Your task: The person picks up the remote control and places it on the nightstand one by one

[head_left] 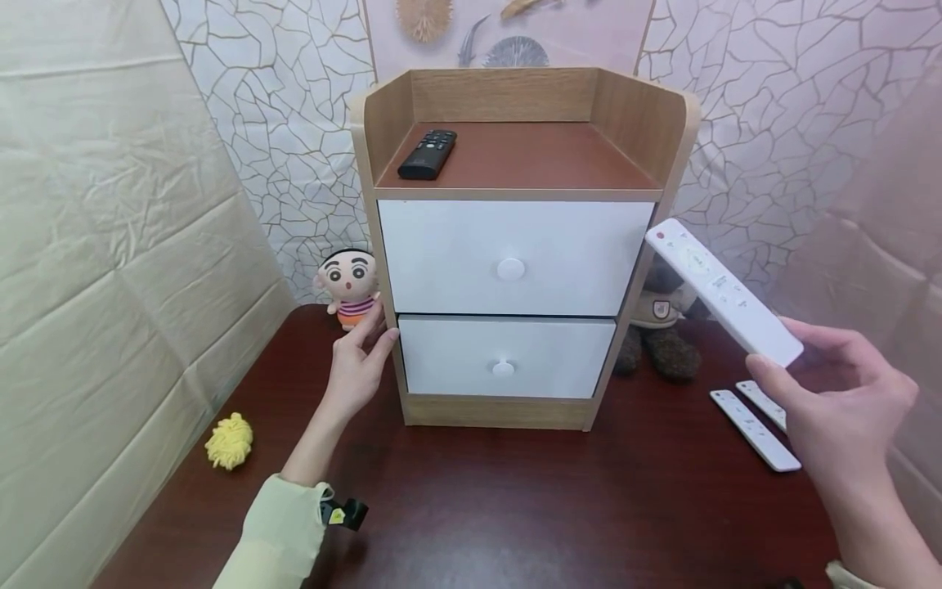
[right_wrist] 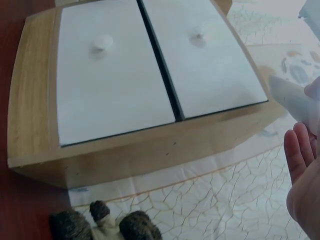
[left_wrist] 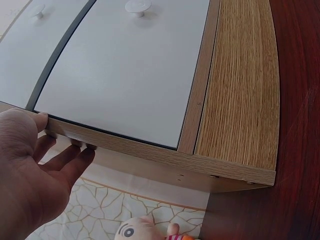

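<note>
My right hand (head_left: 854, 401) pinches a white remote control (head_left: 724, 290) by its lower end, lifted and tilted in front of the small cabinet's right side. In the right wrist view the same remote (right_wrist: 292, 97) shows blurred at the edge. My left hand (head_left: 356, 360) rests against the left side of the cabinet (head_left: 500, 413); its thumb touches the front edge and its fingers lie along the side panel (left_wrist: 150, 167). The cabinet has an upper drawer (head_left: 449, 245) and a lower drawer (head_left: 449, 360), both closed. A black remote control (head_left: 428, 155) lies on the cabinet's top.
Two more white remotes, a nearer one (head_left: 754, 429) and a partly hidden one (head_left: 761, 402), lie on the dark table (head_left: 500, 507) at right. A cartoon doll (head_left: 349, 282) and a dark plush toy (head_left: 670, 352) flank the cabinet. A yellow yarn bundle (head_left: 230, 442) sits at left.
</note>
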{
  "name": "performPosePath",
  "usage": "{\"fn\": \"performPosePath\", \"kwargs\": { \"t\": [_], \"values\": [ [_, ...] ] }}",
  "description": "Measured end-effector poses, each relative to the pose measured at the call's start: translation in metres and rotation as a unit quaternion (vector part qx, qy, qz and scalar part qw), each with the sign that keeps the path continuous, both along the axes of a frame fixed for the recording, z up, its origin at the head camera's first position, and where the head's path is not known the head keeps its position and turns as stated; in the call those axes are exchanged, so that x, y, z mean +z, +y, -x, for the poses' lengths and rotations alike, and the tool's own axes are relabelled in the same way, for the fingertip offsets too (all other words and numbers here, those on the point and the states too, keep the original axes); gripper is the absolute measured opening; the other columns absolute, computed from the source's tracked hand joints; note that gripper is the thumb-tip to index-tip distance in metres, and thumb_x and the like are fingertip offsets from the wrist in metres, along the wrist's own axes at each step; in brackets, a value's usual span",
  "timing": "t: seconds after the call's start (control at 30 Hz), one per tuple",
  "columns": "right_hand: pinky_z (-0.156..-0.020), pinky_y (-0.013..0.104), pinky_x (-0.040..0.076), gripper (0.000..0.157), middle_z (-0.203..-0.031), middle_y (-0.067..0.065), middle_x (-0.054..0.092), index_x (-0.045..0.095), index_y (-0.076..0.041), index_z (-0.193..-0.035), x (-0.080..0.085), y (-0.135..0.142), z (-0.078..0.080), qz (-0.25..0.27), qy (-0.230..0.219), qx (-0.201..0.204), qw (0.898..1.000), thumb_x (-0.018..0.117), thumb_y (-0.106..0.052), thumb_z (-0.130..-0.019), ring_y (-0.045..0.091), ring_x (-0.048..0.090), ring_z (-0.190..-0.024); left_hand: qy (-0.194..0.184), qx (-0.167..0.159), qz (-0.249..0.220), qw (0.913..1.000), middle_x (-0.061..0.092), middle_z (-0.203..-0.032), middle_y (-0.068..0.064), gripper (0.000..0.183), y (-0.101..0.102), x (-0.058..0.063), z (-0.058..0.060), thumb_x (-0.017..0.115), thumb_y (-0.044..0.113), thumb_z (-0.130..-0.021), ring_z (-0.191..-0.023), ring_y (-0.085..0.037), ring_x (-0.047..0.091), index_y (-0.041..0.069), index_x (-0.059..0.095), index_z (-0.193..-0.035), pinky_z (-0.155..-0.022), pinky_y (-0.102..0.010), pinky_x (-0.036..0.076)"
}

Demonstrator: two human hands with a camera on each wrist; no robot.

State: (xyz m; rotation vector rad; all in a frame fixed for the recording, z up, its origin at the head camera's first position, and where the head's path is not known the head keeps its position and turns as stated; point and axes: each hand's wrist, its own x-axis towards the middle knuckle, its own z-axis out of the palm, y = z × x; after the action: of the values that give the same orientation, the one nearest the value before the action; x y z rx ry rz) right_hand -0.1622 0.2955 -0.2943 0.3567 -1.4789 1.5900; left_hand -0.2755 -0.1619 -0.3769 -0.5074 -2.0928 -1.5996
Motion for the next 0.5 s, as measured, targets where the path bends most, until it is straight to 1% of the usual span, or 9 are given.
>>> {"fn": "performPosePath", "kwargs": {
  "t": [0.03,0.07,0.13,0.2,0.23,0.3,0.37,0.47,0.5],
  "values": [
    [-0.058,0.01,0.054,0.04,-0.085,0.007,0.077,0.067,0.025,-0.104,0.002,-0.002,0.001,-0.006,0.0,-0.006,1.0,0.073,0.027,-0.065,0.008,0.064,-0.058,0.0,0.0,0.0,1.0,0.048,-0.152,-0.018,0.055,0.0,0.0,0.0,0.062,0.005,-0.103,-0.132,-0.035,0.054,0.0,0.042,-0.154,-0.103,-0.036,0.05],
    [-0.059,0.011,0.054,0.04,-0.085,0.008,0.077,0.067,0.025,-0.104,0.005,-0.004,0.002,-0.004,0.005,-0.001,1.0,0.074,0.027,-0.065,0.008,0.064,-0.058,0.0,0.0,-0.001,1.0,0.048,-0.152,-0.018,0.055,0.0,0.0,0.0,0.062,0.005,-0.103,-0.133,-0.035,0.054,0.0,0.042,-0.154,-0.104,-0.036,0.05],
    [-0.058,0.011,0.054,0.04,-0.084,0.007,0.077,0.067,0.024,-0.104,0.01,-0.01,0.004,-0.008,0.002,-0.005,1.0,0.075,0.026,-0.065,0.007,0.064,-0.057,0.001,0.0,0.0,1.0,0.048,-0.152,-0.018,0.055,0.0,0.0,0.0,0.062,0.005,-0.103,-0.133,-0.035,0.054,0.0,0.042,-0.154,-0.103,-0.036,0.05],
    [-0.056,0.011,0.054,0.039,-0.084,0.008,0.077,0.068,0.023,-0.103,0.014,-0.016,0.007,0.006,0.009,0.008,1.0,0.075,0.026,-0.064,0.007,0.064,-0.055,0.0,0.001,0.0,1.0,0.049,-0.152,-0.018,0.056,0.0,0.0,0.001,0.062,0.005,-0.103,-0.133,-0.035,0.054,0.0,0.041,-0.155,-0.103,-0.036,0.05],
    [-0.055,0.011,0.053,0.039,-0.084,0.008,0.077,0.069,0.023,-0.102,0.017,-0.019,0.008,0.005,0.01,0.007,1.0,0.075,0.026,-0.064,0.007,0.064,-0.055,-0.001,0.001,0.0,1.0,0.049,-0.152,-0.018,0.056,0.0,0.0,0.0,0.062,0.005,-0.103,-0.133,-0.035,0.054,0.0,0.041,-0.155,-0.103,-0.036,0.05],
    [-0.054,0.011,0.053,0.039,-0.083,0.008,0.077,0.07,0.02,-0.102,0.021,-0.026,0.009,0.018,0.003,0.014,1.0,0.075,0.025,-0.064,0.008,0.064,-0.055,-0.001,0.002,0.0,1.0,0.049,-0.152,-0.019,0.056,0.0,0.0,0.0,0.062,0.005,-0.103,-0.132,-0.036,0.054,0.0,0.041,-0.155,-0.103,-0.036,0.05],
    [-0.054,0.011,0.052,0.039,-0.082,0.006,0.076,0.072,0.017,-0.103,0.025,-0.033,0.011,0.016,-0.012,0.002,1.0,0.077,0.023,-0.065,0.008,0.062,-0.056,0.001,0.001,0.0,1.0,0.049,-0.151,-0.019,0.055,-0.001,-0.001,0.0,0.062,0.005,-0.103,-0.132,-0.037,0.054,-0.001,0.042,-0.154,-0.103,-0.036,0.05],
    [-0.058,0.012,0.053,0.038,-0.084,0.007,0.076,0.072,0.017,-0.104,0.032,-0.044,0.015,0.007,-0.004,-0.002,1.0,0.079,0.021,-0.066,0.009,0.062,-0.06,0.002,0.001,0.001,1.0,0.048,-0.152,-0.02,0.055,0.0,-0.001,0.001,0.061,0.005,-0.103,-0.132,-0.038,0.054,-0.002,0.042,-0.154,-0.103,-0.035,0.05],
    [-0.059,0.012,0.053,0.038,-0.085,0.007,0.076,0.072,0.017,-0.104,0.034,-0.048,0.017,-0.006,0.006,-0.004,1.0,0.079,0.02,-0.067,0.009,0.062,-0.061,0.003,0.001,0.002,1.0,0.048,-0.152,-0.02,0.055,0.0,-0.001,0.001,0.061,0.005,-0.103,-0.132,-0.038,0.054,-0.002,0.042,-0.154,-0.103,-0.034,0.05]
  ]
}}
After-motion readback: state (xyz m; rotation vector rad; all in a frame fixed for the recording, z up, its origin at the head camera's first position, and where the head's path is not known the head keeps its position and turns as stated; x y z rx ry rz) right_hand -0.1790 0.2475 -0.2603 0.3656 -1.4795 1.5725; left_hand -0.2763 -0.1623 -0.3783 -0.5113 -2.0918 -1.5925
